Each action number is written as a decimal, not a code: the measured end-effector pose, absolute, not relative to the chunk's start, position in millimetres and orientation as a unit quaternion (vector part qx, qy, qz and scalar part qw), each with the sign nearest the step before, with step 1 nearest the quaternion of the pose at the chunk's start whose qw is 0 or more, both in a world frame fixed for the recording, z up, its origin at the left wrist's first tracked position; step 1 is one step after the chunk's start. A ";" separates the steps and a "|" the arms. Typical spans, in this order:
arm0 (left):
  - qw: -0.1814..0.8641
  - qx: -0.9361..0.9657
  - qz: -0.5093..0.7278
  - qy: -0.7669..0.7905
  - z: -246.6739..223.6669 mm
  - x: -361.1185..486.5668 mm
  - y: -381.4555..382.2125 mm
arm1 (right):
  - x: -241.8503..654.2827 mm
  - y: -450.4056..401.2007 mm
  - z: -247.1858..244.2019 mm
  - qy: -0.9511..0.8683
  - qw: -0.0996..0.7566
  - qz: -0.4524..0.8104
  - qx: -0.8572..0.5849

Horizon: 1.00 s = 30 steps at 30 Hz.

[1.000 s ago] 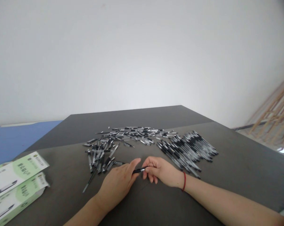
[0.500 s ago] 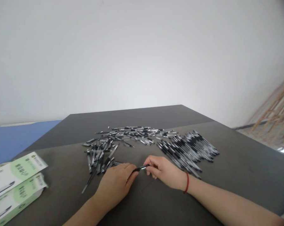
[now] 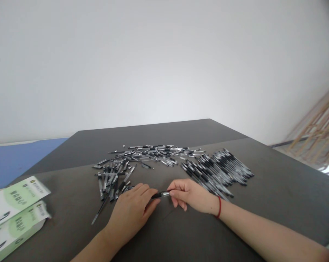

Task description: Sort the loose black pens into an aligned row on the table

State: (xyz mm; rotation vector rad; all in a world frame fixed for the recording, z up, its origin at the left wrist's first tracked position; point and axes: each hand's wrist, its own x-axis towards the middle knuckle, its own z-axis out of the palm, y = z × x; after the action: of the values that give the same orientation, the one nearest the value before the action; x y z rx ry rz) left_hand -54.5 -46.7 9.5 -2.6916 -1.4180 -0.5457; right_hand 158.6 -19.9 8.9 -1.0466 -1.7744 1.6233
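Note:
Above the dark table, a pen (image 3: 161, 194) with a black grip and a clear section spans the gap between my two hands. My left hand (image 3: 135, 205) is closed around its left part, which the fingers mostly hide. At the pen's right end, my right hand (image 3: 186, 194) pinches the tip between thumb and index finger; I cannot tell whether a cap is there. Loose, jumbled pens (image 3: 112, 178) lie just beyond my left hand. To the right of my right hand, many pens (image 3: 219, 171) lie side by side in a slanted row.
More scattered pens and parts (image 3: 159, 153) stretch across the middle of the dark table (image 3: 181, 133). Two green and white boxes (image 3: 22, 196) with pen pictures sit at the left edge. A wooden frame (image 3: 317, 125) stands on the floor at right, beyond the table.
The view has shifted slightly. Both hands still hold the pen, and a little more of its black grip shows by the left fingers. The right hand's lower fingers have spread a little.

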 end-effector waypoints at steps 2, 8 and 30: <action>0.029 -0.872 -0.184 -0.452 10.5 -54.2 -48.0 | 158.6 -20.0 9.3 -0.648 0.255 0.607 -0.382; 0.038 -0.879 -0.181 -0.440 11.6 -52.4 -50.4 | 155.6 -22.7 8.1 -0.651 0.253 0.600 -0.390; -0.030 -0.842 -0.100 -0.529 9.3 -54.8 -43.2 | 120.9 53.9 20.5 -0.867 0.155 -0.002 -0.473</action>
State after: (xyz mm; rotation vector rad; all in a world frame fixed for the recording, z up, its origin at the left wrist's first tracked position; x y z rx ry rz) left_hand -54.8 -43.2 9.3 -2.6975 -1.6928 -0.3212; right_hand 120.9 53.9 20.5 -1.3558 -2.4853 -0.0056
